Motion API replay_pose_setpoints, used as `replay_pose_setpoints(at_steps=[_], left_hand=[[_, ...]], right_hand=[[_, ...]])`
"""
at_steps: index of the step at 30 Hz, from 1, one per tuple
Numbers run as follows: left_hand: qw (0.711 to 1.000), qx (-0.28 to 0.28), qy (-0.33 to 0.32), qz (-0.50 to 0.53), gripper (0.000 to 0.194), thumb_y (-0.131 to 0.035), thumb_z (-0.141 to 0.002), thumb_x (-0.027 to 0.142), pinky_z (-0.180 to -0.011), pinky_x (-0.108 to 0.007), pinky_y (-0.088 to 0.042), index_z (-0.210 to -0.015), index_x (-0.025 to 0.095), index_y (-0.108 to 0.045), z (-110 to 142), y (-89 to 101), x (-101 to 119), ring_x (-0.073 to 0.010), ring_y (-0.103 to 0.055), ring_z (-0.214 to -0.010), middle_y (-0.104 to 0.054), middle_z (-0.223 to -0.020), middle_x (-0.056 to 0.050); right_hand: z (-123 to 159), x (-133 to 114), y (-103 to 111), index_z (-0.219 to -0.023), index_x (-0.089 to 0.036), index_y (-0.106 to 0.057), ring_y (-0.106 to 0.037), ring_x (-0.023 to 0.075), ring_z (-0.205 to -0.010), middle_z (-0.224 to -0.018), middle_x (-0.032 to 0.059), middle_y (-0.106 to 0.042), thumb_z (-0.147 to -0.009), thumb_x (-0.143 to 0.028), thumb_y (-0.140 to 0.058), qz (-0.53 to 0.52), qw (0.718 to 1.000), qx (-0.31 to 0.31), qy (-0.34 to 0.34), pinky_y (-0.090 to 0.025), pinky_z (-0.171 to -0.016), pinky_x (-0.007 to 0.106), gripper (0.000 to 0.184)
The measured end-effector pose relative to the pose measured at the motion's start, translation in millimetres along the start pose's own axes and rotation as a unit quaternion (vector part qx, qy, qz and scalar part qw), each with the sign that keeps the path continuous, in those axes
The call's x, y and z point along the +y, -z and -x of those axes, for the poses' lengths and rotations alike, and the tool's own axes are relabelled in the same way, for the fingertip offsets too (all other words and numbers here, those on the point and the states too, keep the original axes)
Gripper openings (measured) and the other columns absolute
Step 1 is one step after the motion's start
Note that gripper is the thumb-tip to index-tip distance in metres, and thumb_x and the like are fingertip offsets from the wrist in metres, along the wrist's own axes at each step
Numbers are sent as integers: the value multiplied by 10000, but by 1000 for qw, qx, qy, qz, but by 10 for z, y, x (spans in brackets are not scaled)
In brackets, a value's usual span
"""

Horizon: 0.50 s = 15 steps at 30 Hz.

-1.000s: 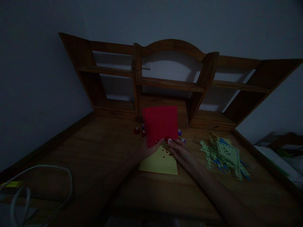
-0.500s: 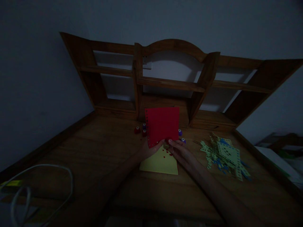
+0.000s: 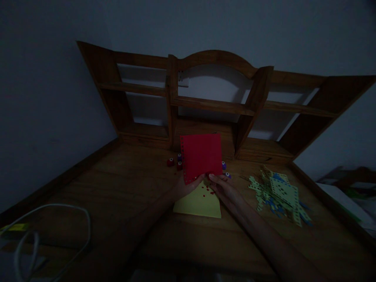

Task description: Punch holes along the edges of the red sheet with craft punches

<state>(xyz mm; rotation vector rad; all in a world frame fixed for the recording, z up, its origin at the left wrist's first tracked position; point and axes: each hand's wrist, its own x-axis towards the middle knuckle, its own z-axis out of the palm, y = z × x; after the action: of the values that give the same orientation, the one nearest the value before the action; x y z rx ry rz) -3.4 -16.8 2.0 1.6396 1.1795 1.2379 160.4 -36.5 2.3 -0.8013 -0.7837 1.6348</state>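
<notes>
A red sheet point(image 3: 202, 154) with small holes punched along its left edge and part of its bottom edge is held up over the desk. My left hand point(image 3: 188, 186) grips its lower left edge, thumb on top. At the sheet's bottom edge, my right hand point(image 3: 221, 186) is closed round a small dark red craft punch point(image 3: 208, 176), mostly hidden by the fingers. Below lies a yellow sheet point(image 3: 198, 204) with several tiny red cut-outs point(image 3: 207, 188) scattered on it. Red punches point(image 3: 170, 161) stand to the left and purple punches point(image 3: 223, 165) to the right, partly behind the red sheet.
A pile of punched pale green and blue sheet scraps point(image 3: 283, 192) lies on the wooden desk point(image 3: 129, 176) at the right. A wooden shelf unit point(image 3: 214, 102) rises at the back. A white cable point(image 3: 86, 215) loops at the lower left.
The red sheet has shifted very slightly at its top right. My right fingers have drawn in a little closer round the punch. The rest looks the same.
</notes>
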Motion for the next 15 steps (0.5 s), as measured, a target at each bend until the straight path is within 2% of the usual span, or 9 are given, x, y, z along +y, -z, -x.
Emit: replay_pose_setpoints(at_steps=[5,9,15], left_hand=[[1000,3,-4,-13,400,-669,-790,357,-947,-390,-523,-1149,183,-632,-7,7,-17,-236,-641,-1048,-665,-1168,-87],[999,5,-35,-34,415,-672,-784,371,-985,-407,-499,-1151,186,-617,9,-22,-58,-236,-629,-1065,-657,-1177,-89],[997,-8,-69,-21,462,-652,-793,400,-1018,-375,-475,-1200,195,-573,37,-79,-131,-211,-604,-1109,-619,-1241,-84]], right_hand=[[-20,23,24,-756,-164,-720,-639,154,-717,-810,33,-718,-644,-267,-845,-1,1000,5,-5,-497,-730,285,196],[5,-25,21,-729,-175,-724,-630,146,-710,-798,19,-716,-661,-258,-834,0,1000,-5,-1,-478,-752,285,154],[43,-86,23,-691,-176,-724,-591,128,-616,-721,5,-700,-646,-257,-840,31,999,-3,13,-445,-644,263,149]])
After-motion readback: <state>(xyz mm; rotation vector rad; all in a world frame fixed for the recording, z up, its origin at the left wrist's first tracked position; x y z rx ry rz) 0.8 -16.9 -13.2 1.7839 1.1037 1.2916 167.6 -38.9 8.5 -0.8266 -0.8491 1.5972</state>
